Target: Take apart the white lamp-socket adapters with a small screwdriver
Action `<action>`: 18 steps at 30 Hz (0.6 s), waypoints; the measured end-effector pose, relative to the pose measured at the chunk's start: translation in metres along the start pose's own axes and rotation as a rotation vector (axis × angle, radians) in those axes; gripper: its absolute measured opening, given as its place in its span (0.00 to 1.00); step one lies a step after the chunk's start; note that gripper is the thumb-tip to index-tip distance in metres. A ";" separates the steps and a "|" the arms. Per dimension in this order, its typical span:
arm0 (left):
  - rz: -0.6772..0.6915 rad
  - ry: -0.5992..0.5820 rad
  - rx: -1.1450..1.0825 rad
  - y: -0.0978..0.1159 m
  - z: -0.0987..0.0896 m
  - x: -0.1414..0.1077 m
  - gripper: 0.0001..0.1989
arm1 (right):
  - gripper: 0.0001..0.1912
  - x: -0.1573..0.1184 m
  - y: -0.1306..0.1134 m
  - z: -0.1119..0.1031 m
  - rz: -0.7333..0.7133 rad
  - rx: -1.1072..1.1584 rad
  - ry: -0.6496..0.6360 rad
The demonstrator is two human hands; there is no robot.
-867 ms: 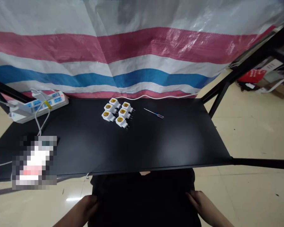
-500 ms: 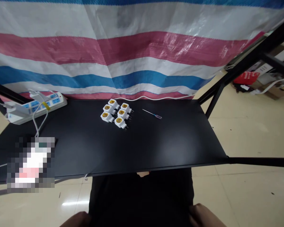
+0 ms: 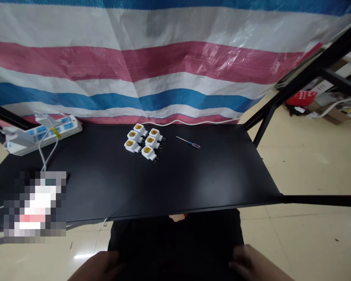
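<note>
My left hand (image 3: 103, 264) is low in the head view, against the black clothing (image 3: 175, 249) on my legs. On the other side, my right hand (image 3: 247, 258) touches or hovers by the same clothing. Both are blurred and dim, so their fingers are hard to read, and no object shows in either. Beyond them on the black table (image 3: 210, 179) are several white plug-in lamp sockets (image 3: 148, 152) with brass-coloured insides, grouped in two rows. A small screwdriver (image 3: 194, 145) lies to their right, its shaft pointing left.
A white power strip (image 3: 70, 125) with plugs and cables stands at the table's back left. A pixelated, phone-like object (image 3: 39, 205) sits at the front left. Striped plastic sheeting (image 3: 163, 58) hangs behind. Black frame bars (image 3: 280, 97) flank the table; a white cable (image 3: 190, 123) runs along its back.
Both my hands have moved slightly up and inward over my legs, showing more of themselves. The view has shifted a little; the sockets and screwdriver stay in place.
</note>
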State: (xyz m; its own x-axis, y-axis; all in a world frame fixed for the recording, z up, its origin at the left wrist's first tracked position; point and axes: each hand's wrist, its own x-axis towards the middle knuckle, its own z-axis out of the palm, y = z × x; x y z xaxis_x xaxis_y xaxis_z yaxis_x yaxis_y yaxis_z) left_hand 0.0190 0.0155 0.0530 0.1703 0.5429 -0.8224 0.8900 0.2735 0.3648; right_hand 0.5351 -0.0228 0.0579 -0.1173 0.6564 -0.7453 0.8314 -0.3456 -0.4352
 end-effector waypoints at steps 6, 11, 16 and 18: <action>-0.008 0.199 0.105 0.007 -0.008 0.025 0.17 | 0.21 0.059 0.045 0.003 0.018 0.107 0.594; 0.075 0.105 0.047 0.032 -0.019 0.008 0.13 | 0.27 0.060 0.029 0.000 0.020 -0.022 0.416; 0.334 0.126 -0.165 0.079 -0.061 -0.020 0.18 | 0.29 0.005 -0.049 -0.042 -0.054 0.033 -0.060; 0.426 0.193 -0.247 0.107 -0.072 -0.017 0.19 | 0.26 -0.006 -0.082 -0.061 -0.165 0.086 -0.127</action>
State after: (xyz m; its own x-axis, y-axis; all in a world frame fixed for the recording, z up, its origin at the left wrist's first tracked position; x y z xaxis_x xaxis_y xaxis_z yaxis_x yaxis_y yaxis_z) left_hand 0.0806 0.0921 0.1373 0.3933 0.7767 -0.4921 0.6286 0.1634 0.7604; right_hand 0.5011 0.0423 0.1289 -0.3200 0.6212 -0.7153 0.7466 -0.2995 -0.5941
